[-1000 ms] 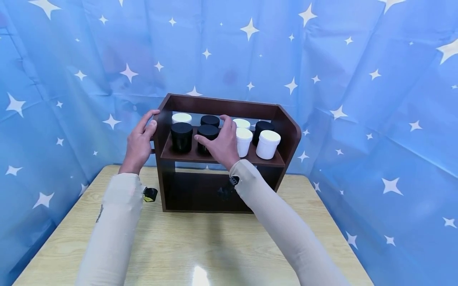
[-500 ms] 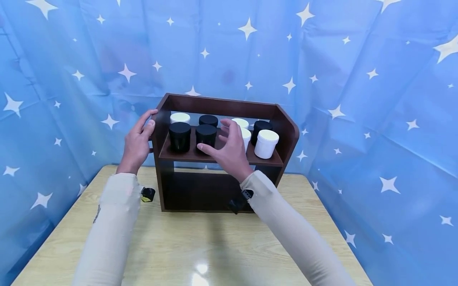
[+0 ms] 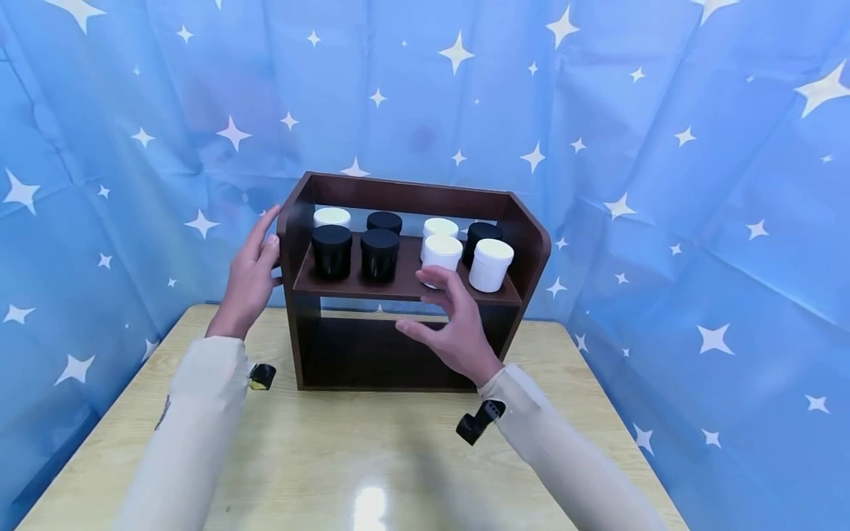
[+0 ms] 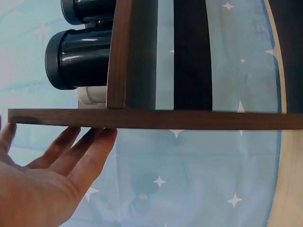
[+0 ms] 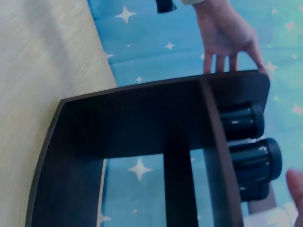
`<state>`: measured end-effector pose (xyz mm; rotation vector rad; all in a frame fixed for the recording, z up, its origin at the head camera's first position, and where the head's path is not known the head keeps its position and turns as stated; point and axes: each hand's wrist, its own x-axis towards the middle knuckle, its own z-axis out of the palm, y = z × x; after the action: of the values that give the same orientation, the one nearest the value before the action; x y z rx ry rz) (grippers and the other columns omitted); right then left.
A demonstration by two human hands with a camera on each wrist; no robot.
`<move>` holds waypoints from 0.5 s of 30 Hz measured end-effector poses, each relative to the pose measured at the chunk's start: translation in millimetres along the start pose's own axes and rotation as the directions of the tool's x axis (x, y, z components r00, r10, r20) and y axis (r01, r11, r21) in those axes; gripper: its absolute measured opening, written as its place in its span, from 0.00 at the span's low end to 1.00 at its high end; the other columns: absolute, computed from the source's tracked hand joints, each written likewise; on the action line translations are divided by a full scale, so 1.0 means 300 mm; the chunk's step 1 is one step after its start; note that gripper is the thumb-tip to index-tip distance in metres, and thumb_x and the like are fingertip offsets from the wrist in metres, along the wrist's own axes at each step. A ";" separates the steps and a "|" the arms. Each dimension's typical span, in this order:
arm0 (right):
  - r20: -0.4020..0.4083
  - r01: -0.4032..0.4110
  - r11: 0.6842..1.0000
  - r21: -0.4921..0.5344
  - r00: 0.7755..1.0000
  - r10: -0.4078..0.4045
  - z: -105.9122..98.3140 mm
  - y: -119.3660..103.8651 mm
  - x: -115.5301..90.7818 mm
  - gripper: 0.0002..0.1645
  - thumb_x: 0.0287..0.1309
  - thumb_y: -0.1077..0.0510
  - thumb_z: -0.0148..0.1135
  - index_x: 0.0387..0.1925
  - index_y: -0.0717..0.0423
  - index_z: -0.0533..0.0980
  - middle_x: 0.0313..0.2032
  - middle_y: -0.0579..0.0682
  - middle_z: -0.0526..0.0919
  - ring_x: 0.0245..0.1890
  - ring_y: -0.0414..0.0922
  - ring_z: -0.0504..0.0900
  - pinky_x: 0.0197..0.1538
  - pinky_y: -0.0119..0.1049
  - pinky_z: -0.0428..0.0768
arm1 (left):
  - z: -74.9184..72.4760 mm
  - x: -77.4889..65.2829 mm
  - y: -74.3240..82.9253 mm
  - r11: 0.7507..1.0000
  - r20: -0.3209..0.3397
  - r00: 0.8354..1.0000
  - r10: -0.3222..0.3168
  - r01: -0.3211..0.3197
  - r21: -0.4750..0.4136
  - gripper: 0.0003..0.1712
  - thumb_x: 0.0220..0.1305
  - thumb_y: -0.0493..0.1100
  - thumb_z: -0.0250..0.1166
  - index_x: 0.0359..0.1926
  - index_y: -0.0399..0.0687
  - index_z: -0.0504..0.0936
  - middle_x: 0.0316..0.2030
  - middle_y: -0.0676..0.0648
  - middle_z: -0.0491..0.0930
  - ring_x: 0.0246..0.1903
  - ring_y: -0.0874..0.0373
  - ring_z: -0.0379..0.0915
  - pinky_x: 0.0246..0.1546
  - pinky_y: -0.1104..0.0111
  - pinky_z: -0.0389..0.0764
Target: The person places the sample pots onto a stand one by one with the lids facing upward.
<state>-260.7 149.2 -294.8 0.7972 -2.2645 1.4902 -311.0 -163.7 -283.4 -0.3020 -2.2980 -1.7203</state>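
Note:
A dark brown two-tier shelf [image 3: 312,354] stands on the table, with black and white lidded jars on its upper board. My left hand [image 3: 247,276] touches the outside of the shelf's left side panel, fingers extended; the left wrist view shows its fingertips [image 4: 110,135] against the panel. My right hand [image 3: 458,328] hovers in front of the shelf, thumb and fingers apart, holding nothing. Behind it is a white jar [image 3: 442,252], partly covered by the fingers. Left of that hand, a black jar [image 3: 380,258] stands beside another black jar [image 3: 332,254].
At the right end of the upper board are a white jar [image 3: 491,267] and a black jar [image 3: 483,234]. The back row holds a white jar [image 3: 332,216], a black jar [image 3: 384,221] and a white jar [image 3: 440,227]. A blue star-patterned curtain [image 3: 412,88] hangs behind the wooden table [image 3: 319,457].
My right hand has left the front black jar and drawn back toward me, down and to the right. The left hand stays at the side panel, its fingers now slightly lower.

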 end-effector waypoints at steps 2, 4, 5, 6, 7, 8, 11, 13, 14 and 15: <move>0.022 0.043 0.999 0.018 0.999 -0.043 -0.005 0.016 -0.026 0.43 0.54 0.58 0.76 0.68 0.53 0.65 0.68 0.58 0.71 0.68 0.57 0.72 0.67 0.52 0.77 | -0.008 -0.024 -0.009 1.000 0.023 1.000 0.002 -0.002 0.004 0.29 0.78 0.64 0.35 0.76 0.84 0.48 0.79 0.46 0.53 0.73 0.37 0.61 0.66 0.37 0.68; 0.043 0.077 0.997 0.030 0.996 -0.078 -0.009 0.027 -0.052 0.42 0.54 0.56 0.76 0.67 0.53 0.66 0.67 0.60 0.71 0.67 0.55 0.72 0.65 0.50 0.78 | -0.017 -0.051 -0.018 1.000 0.037 0.999 0.017 -0.017 0.018 0.31 0.78 0.65 0.34 0.78 0.75 0.48 0.77 0.42 0.57 0.72 0.36 0.62 0.65 0.37 0.69; 0.052 0.084 0.996 0.037 0.995 -0.086 -0.010 0.030 -0.065 0.41 0.55 0.54 0.76 0.67 0.53 0.67 0.67 0.60 0.72 0.67 0.54 0.73 0.65 0.48 0.78 | -0.022 -0.066 -0.021 0.999 0.039 0.999 0.023 -0.024 0.024 0.32 0.78 0.65 0.32 0.79 0.72 0.49 0.75 0.40 0.60 0.72 0.36 0.63 0.65 0.38 0.70; 0.061 0.087 0.995 0.043 0.994 -0.089 -0.010 0.032 -0.078 0.41 0.55 0.54 0.75 0.67 0.52 0.67 0.67 0.59 0.72 0.67 0.52 0.73 0.65 0.45 0.79 | -0.026 -0.084 -0.025 0.999 0.038 0.999 0.035 -0.036 0.032 0.33 0.78 0.65 0.31 0.79 0.68 0.51 0.74 0.38 0.62 0.71 0.36 0.63 0.64 0.39 0.71; 0.070 0.087 0.995 0.045 0.994 -0.090 -0.010 0.033 -0.092 0.41 0.55 0.54 0.75 0.67 0.52 0.67 0.67 0.57 0.72 0.66 0.51 0.73 0.64 0.42 0.79 | -0.031 -0.103 -0.028 0.998 0.036 0.998 0.051 -0.052 0.039 0.33 0.79 0.65 0.30 0.79 0.66 0.52 0.73 0.38 0.64 0.71 0.36 0.64 0.64 0.41 0.72; 0.079 0.087 0.995 0.049 0.993 -0.090 -0.010 0.033 -0.104 0.41 0.55 0.54 0.76 0.67 0.52 0.68 0.67 0.56 0.73 0.66 0.50 0.73 0.64 0.41 0.79 | -0.035 -0.124 -0.030 0.997 0.030 0.997 0.069 -0.070 0.045 0.33 0.79 0.64 0.28 0.79 0.64 0.53 0.72 0.38 0.65 0.71 0.36 0.64 0.64 0.46 0.75; 0.099 0.076 0.996 0.055 0.992 -0.081 -0.011 0.036 -0.139 0.41 0.54 0.57 0.76 0.67 0.52 0.68 0.67 0.52 0.73 0.65 0.46 0.74 0.63 0.37 0.79 | -0.047 -0.188 -0.033 0.990 -0.007 0.992 0.125 -0.124 0.066 0.32 0.80 0.61 0.26 0.77 0.63 0.59 0.70 0.39 0.69 0.70 0.39 0.67 0.58 0.67 0.81; 0.105 0.069 0.996 0.057 0.992 -0.075 -0.015 0.042 -0.157 0.41 0.54 0.57 0.76 0.67 0.53 0.68 0.67 0.53 0.73 0.65 0.46 0.74 0.63 0.37 0.79 | -0.052 -0.225 -0.035 0.984 -0.030 0.986 0.165 -0.162 0.072 0.31 0.81 0.58 0.26 0.75 0.61 0.62 0.69 0.39 0.70 0.70 0.42 0.68 0.53 0.78 0.79; 0.105 0.067 0.996 0.057 0.992 -0.072 -0.018 0.048 -0.164 0.41 0.54 0.57 0.76 0.67 0.53 0.68 0.67 0.54 0.73 0.65 0.46 0.74 0.63 0.38 0.79 | -0.052 -0.240 -0.038 0.981 -0.041 0.983 0.181 -0.178 0.072 0.31 0.81 0.56 0.26 0.75 0.59 0.63 0.68 0.38 0.71 0.70 0.43 0.68 0.51 0.83 0.78; 0.103 0.063 0.997 0.052 0.992 -0.068 -0.021 0.054 -0.171 0.41 0.54 0.57 0.76 0.67 0.53 0.68 0.66 0.55 0.73 0.65 0.47 0.74 0.63 0.38 0.79 | -0.052 -0.254 -0.042 0.978 -0.046 0.980 0.196 -0.192 0.076 0.31 0.81 0.54 0.26 0.74 0.58 0.64 0.68 0.38 0.71 0.70 0.44 0.68 0.51 0.84 0.76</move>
<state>-230.0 174.2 -331.8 0.9760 -2.2601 1.5126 -241.6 -183.1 -315.2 -0.4442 -2.2055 -1.5297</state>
